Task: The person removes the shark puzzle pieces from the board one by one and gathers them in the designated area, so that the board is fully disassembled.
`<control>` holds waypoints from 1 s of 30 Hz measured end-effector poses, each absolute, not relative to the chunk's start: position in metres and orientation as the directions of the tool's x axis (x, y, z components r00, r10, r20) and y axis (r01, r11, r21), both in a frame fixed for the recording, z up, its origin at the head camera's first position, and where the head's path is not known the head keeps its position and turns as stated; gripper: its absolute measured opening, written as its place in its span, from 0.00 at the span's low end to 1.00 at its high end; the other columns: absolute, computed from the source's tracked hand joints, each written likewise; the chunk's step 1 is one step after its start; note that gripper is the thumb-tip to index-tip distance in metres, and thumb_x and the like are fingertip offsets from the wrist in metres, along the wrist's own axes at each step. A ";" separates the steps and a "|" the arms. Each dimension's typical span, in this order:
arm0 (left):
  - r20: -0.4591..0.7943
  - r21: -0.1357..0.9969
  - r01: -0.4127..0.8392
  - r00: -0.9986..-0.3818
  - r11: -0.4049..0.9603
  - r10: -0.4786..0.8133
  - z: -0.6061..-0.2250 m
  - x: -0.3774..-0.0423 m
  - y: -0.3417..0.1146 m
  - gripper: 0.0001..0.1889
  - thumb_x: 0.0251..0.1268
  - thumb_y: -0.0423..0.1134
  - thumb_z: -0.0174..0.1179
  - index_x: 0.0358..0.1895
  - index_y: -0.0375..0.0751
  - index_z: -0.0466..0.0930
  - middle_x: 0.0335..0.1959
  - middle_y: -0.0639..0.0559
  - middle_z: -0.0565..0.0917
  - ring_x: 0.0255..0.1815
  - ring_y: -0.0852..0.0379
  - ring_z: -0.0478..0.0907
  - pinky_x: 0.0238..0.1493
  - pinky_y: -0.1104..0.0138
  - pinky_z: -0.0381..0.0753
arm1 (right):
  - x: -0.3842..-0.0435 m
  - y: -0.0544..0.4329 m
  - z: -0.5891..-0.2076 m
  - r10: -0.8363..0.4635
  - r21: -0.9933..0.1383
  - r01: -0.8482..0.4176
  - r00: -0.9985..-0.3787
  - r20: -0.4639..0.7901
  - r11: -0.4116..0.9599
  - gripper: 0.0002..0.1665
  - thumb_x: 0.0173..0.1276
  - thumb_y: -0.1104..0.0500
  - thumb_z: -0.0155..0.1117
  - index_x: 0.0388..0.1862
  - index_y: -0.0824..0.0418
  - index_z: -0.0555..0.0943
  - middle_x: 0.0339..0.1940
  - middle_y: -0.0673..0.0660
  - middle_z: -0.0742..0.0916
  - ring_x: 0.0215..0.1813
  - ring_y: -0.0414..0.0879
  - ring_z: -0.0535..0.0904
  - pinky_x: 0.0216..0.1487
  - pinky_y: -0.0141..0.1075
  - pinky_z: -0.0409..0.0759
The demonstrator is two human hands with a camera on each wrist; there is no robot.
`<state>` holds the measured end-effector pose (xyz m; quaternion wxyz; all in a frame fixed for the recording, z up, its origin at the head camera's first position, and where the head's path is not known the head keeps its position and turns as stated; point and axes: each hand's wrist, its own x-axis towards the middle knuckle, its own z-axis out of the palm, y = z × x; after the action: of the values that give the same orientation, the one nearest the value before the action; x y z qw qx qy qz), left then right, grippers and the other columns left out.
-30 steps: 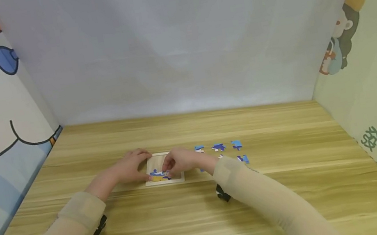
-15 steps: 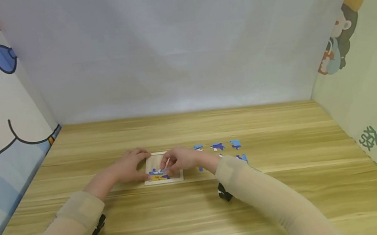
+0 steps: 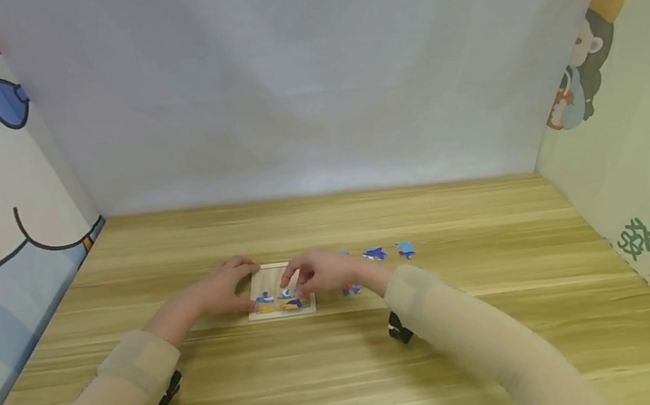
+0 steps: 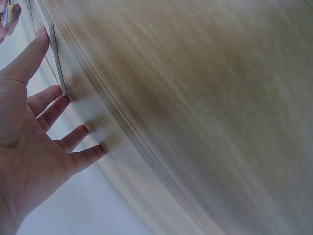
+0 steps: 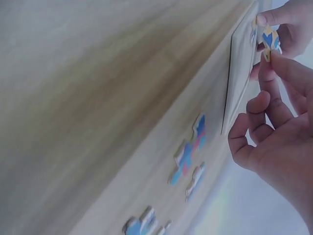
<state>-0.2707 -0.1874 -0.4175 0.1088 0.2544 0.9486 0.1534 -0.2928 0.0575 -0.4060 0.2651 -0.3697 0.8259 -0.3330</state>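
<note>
A small square wooden puzzle tray [image 3: 264, 316] lies on the table, with a yellow-and-blue jigsaw piece [image 3: 265, 301] in its lower left corner. My left hand [image 3: 223, 287] rests against the tray's left side, fingers spread. In the left wrist view its thumb and fingertips touch the tray's edge [image 4: 57, 61]. Over the lower right part of the tray, my right hand [image 3: 323, 271] pinches another yellow-and-blue jigsaw piece [image 5: 270, 39] between thumb and index finger. That piece is tilted up from the tray in the right wrist view; the other right fingers are loosely curled.
Several loose jigsaw pieces lie right of the tray, among them a dark blue one [image 3: 375, 253], a light blue one [image 3: 405, 249] and a blue-and-red one [image 3: 352, 289]. My right forearm covers part of that group. A pale curtain [image 3: 306, 91] hangs behind the table.
My right hand has shifted slightly right with the pinched piece, which now stands apart from the left piece, a gap showing between them. My left hand stays at the tray's side.
</note>
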 end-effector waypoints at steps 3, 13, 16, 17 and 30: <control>-0.134 0.349 0.440 -0.851 0.828 0.508 -0.418 -0.269 -0.187 0.41 0.56 0.52 0.66 0.68 0.33 0.63 0.68 0.35 0.63 0.67 0.31 0.57 0.65 0.41 0.60 | -0.292 0.063 -0.402 -0.794 -0.734 -0.449 -0.574 -0.200 0.509 0.13 0.66 0.65 0.61 0.50 0.57 0.81 0.34 0.50 0.87 0.37 0.38 0.81 0.40 0.29 0.78; -0.141 0.361 0.436 -0.848 0.824 0.510 -0.421 -0.267 -0.190 0.41 0.56 0.53 0.66 0.69 0.33 0.62 0.69 0.35 0.61 0.68 0.30 0.54 0.65 0.40 0.59 | -0.291 0.089 -0.381 -0.817 -0.675 -0.541 -0.554 -0.162 0.501 0.13 0.67 0.64 0.61 0.48 0.56 0.82 0.31 0.49 0.86 0.32 0.46 0.79 0.31 0.29 0.74; -0.142 0.372 0.435 -0.846 0.820 0.514 -0.420 -0.267 -0.191 0.41 0.57 0.52 0.66 0.69 0.33 0.61 0.69 0.35 0.60 0.68 0.29 0.53 0.65 0.39 0.58 | -0.290 0.097 -0.376 -0.824 -0.668 -0.563 -0.549 -0.137 0.486 0.13 0.66 0.65 0.62 0.48 0.56 0.82 0.31 0.49 0.86 0.28 0.41 0.76 0.30 0.29 0.74; -0.142 0.375 0.437 -0.844 0.818 0.517 -0.420 -0.267 -0.191 0.41 0.57 0.52 0.66 0.69 0.33 0.61 0.69 0.34 0.60 0.68 0.29 0.53 0.65 0.39 0.58 | -0.290 0.100 -0.375 -0.825 -0.668 -0.566 -0.550 -0.131 0.483 0.13 0.65 0.65 0.62 0.48 0.57 0.82 0.31 0.49 0.86 0.28 0.40 0.76 0.30 0.29 0.74; -0.139 0.363 0.450 -0.839 0.816 0.525 -0.418 -0.268 -0.191 0.41 0.57 0.52 0.66 0.69 0.32 0.61 0.69 0.34 0.61 0.68 0.29 0.54 0.65 0.40 0.58 | -0.284 0.134 -0.363 -0.801 -0.680 -0.541 -0.587 -0.118 0.496 0.15 0.65 0.66 0.61 0.51 0.60 0.81 0.31 0.49 0.84 0.33 0.41 0.76 0.34 0.30 0.72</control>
<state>-0.2679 -0.1910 -0.4185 0.1173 0.2580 0.9455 0.1601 -0.2841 0.1344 -0.3632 0.2150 -0.4006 0.8376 -0.3028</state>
